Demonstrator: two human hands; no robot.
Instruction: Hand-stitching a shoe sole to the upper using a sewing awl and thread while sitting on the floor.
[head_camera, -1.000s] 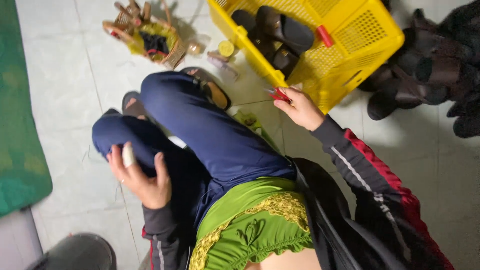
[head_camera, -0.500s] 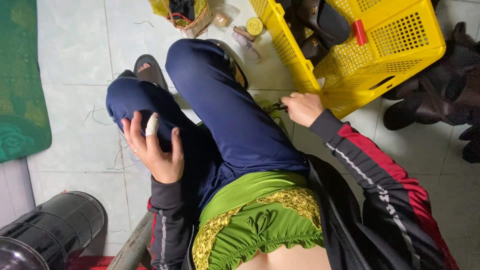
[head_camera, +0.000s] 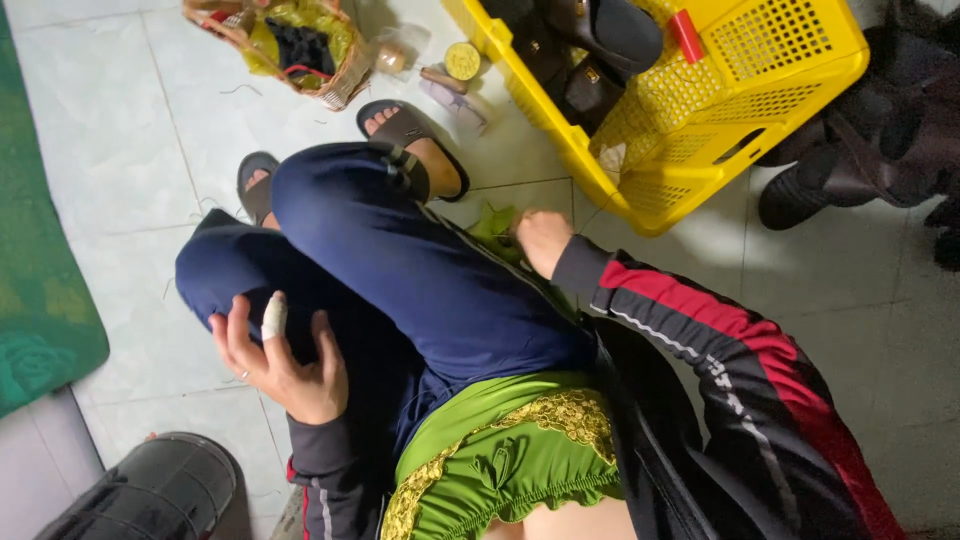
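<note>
Both hands moved little: right hand (head_camera: 541, 240) now lower beside green cloth (head_camera: 497, 224), grip unclear; left hand (head_camera: 280, 358) rests open on knee.

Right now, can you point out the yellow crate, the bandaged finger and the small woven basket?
yellow crate (head_camera: 790, 60): head view, on its perforated side wall near the top right.
bandaged finger (head_camera: 273, 317): head view, on the white wrap around a finger of the left hand.
woven basket (head_camera: 345, 85): head view, on its rim at the right edge.
</note>
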